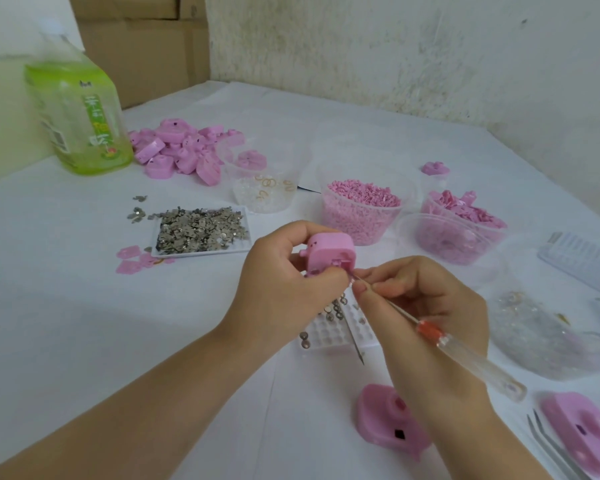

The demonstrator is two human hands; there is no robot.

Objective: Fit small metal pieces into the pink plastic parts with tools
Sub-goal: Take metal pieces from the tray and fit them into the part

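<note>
Fingers of the left hand clamp a pink part; right hand pinches a screwdriver into it; heaped metal pieces suggest much left.

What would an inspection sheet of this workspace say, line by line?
Surface: white table, no bare spills seen.
Job's things: pink part, screwdriver tip at it; tray of metal pieces.
Clutter: green bottle, pile of pink parts, tub of pink pellets, tweezers.
Hands: left hand grips the pink part; right hand pinches the screwdriver.
Cables: nothing seen.
Surroundings: stained wall, cardboard boxes.
</note>
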